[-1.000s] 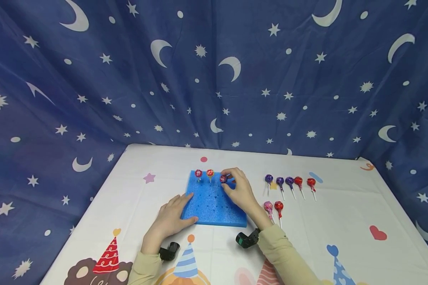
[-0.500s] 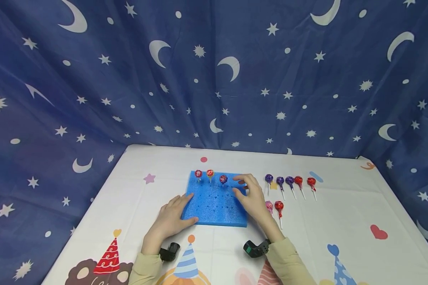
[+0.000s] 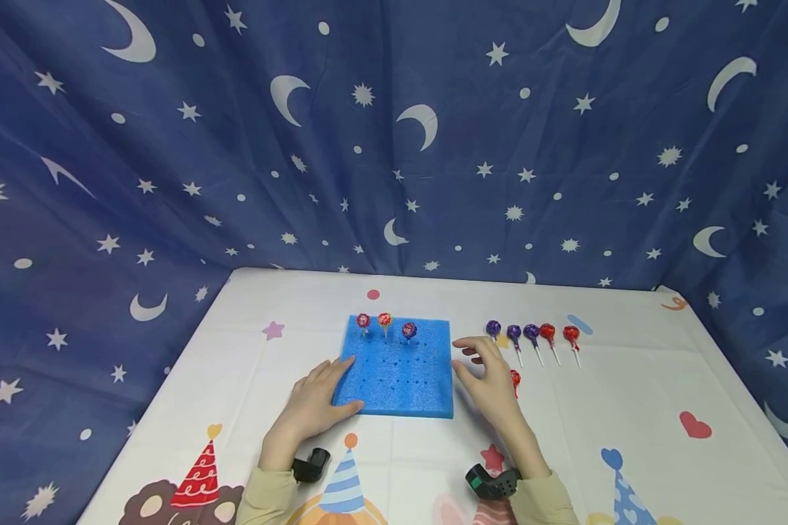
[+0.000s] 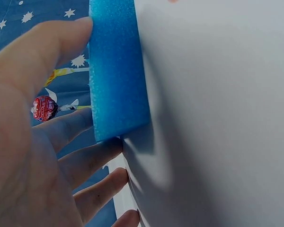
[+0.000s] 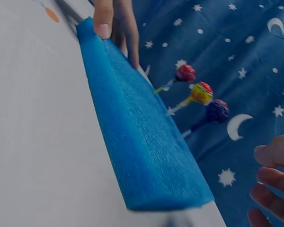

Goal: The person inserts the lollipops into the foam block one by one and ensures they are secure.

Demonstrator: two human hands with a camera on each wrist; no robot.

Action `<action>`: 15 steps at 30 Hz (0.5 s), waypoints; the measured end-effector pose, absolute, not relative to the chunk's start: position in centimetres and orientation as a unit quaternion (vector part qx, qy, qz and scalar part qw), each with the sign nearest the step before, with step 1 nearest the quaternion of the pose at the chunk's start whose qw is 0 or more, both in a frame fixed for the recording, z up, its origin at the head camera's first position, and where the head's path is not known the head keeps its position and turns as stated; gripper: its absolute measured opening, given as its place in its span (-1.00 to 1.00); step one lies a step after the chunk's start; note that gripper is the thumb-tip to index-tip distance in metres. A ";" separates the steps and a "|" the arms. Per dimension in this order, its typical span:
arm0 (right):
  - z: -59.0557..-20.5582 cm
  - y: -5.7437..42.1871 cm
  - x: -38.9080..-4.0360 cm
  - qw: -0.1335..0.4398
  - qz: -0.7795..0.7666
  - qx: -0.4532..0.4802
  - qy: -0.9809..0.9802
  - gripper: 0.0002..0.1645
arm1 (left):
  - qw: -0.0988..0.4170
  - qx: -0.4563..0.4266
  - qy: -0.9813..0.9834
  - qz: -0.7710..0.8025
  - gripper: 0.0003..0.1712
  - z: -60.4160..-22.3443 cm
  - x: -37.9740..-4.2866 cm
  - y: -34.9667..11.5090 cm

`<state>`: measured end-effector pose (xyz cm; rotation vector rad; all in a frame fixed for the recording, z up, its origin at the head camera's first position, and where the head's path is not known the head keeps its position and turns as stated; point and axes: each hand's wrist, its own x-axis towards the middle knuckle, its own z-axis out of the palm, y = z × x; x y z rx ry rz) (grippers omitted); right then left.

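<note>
A blue foam block (image 3: 427, 364) dotted with small holes lies on the table. Three lollipops stand upright along its back row: a red one (image 3: 363, 321), a red-and-yellow one (image 3: 384, 319) and a purple one (image 3: 409, 332). My left hand (image 3: 311, 401) rests against the block's left edge, thumb and index fingertip on its top. To the right of the block hovers my right hand (image 3: 490, 383), its fingers relaxed and holding nothing. Just beyond it a red lollipop (image 3: 515, 379) lies on the table, partly hidden by the hand.
A row of lollipops lies at the back right, with purple ones (image 3: 531, 332) on the left and red ones (image 3: 570, 334) on the right. The white cloth (image 3: 630, 379) has printed party figures. A blue star-and-moon curtain (image 3: 394, 146) hangs behind and at the sides.
My right hand has let go of the purple lollipop, leaving it standing in the foam, and moved right and toward me. It now covers the pink lollipop. The left hand stays put.
</note>
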<state>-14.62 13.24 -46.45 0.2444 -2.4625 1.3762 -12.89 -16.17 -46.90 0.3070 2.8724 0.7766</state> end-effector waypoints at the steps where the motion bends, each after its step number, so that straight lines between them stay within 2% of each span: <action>1: -46.5 13.5 -14.4 0.156 0.479 0.080 -0.860 -0.65 | 0.076 0.103 0.958 0.258 -0.09 -46.9 -12.9 -16.2; 15: -47.6 16.2 -13.3 0.167 0.466 0.020 -0.869 -0.66 | 0.075 0.101 0.957 0.260 -0.09 -46.9 -12.9 -16.1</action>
